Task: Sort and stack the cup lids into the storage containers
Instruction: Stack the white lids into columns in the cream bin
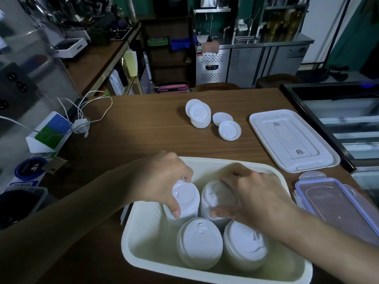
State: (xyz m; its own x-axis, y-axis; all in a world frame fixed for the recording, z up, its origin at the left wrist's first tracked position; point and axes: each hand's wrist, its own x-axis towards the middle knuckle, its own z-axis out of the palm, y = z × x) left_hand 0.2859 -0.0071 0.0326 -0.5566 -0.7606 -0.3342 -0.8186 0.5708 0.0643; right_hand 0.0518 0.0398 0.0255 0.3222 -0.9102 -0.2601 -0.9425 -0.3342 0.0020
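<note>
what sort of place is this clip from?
Probably a café or drinks-shop counter: stacks of white plastic cup lids in a cream plastic tub, a stainless steel undercounter fridge, and a black-framed glass display case.

I get single view: head cam, wide-angle, facing forward and down. White bin (215, 161) sits close under lens, low in frame. Beyond bin, surface (153, 130) runs away; farther beyond bin, steel counter (246, 64) small, distant.

Bin (129, 240) near corner cropped, shelves (283, 23) blurred
</note>
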